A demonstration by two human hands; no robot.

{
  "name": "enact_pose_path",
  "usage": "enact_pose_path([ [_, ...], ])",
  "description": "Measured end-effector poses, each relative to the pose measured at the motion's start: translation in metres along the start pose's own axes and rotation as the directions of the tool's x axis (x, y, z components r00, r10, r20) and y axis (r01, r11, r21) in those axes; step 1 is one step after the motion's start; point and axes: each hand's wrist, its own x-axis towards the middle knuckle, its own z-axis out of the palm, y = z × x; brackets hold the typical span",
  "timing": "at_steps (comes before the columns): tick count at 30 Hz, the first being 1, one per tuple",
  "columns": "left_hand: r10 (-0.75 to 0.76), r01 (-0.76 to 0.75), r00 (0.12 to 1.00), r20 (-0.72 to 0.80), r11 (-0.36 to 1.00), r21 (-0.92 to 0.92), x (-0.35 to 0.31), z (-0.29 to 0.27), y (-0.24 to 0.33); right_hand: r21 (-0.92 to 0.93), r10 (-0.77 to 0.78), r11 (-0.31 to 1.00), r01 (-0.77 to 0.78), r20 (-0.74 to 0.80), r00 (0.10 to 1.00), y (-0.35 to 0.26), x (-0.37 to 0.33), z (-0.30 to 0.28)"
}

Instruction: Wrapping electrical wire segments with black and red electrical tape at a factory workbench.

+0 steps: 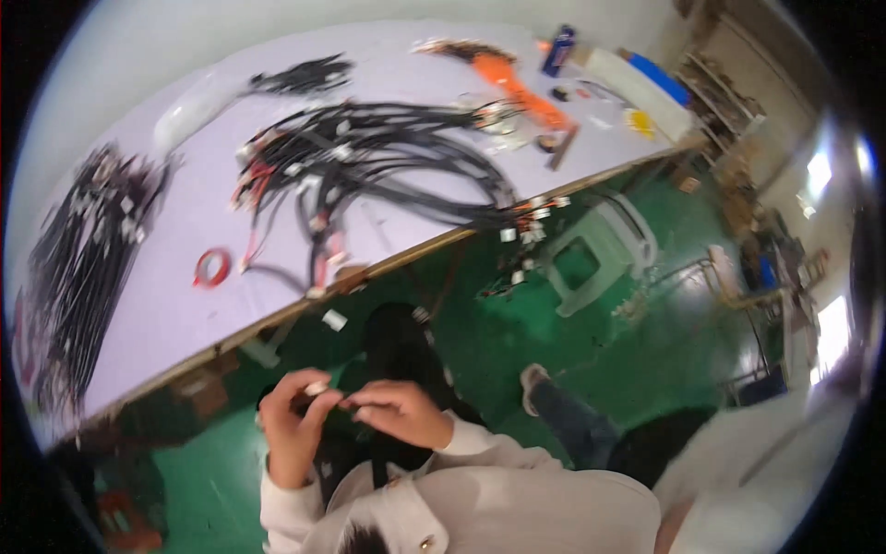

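My left hand [293, 423] and my right hand [406, 412] are close together over my lap, below the table's front edge. A small white piece [317, 388], which looks like a plug connector, is pinched between my left thumb and fingers. My right fingertips are pressed together right beside the left thumb. Between the hands a tiny dark reddish bit shows, too blurred to name. On the table ahead lies a large bundle of black cable harnesses [397, 152] with white connectors and red wire ends; some ends hang over the edge.
More black cables [88, 268] lie at the table's left end. Red tape [212, 267], orange wires [521, 88] and a blue can [559, 51] lie or stand on the table [175, 323]. A pale plastic stool [591, 254] stands right. Another person's jeans-clad leg [572, 415] is close by.
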Motion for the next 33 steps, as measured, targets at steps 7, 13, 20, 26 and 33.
enact_pose_path([
  [7, -0.117, 0.119, 0.993, 0.024, 0.953, -0.279, -0.006, -0.001, -0.008, 0.098, 0.141, 0.986, -0.136, -0.046, 0.989, -0.010, -0.003, 0.007],
  [13, -0.201, 0.169, 0.980, -0.007, 0.844, -0.510, -0.012, -0.009, -0.012, -0.087, 0.063, 0.995, -0.058, 0.048, 0.997, -0.012, 0.004, 0.015],
  [20, -0.194, 0.141, 0.979, -0.068, 0.874, -0.465, -0.030, -0.016, -0.017, -0.113, 0.003, 0.994, 0.005, 0.067, 0.998, -0.002, 0.007, 0.033],
  [26, -0.090, 0.073, 0.975, -0.204, 0.993, -0.089, -0.048, -0.034, -0.020, -0.084, 0.152, 0.986, -0.143, 0.120, 0.981, -0.001, 0.017, 0.052],
  [33, -0.178, 0.045, 0.919, -0.351, 0.934, -0.355, -0.077, -0.047, -0.029, -0.139, 0.176, 0.980, -0.139, 0.304, 0.936, 0.004, 0.026, 0.074],
])
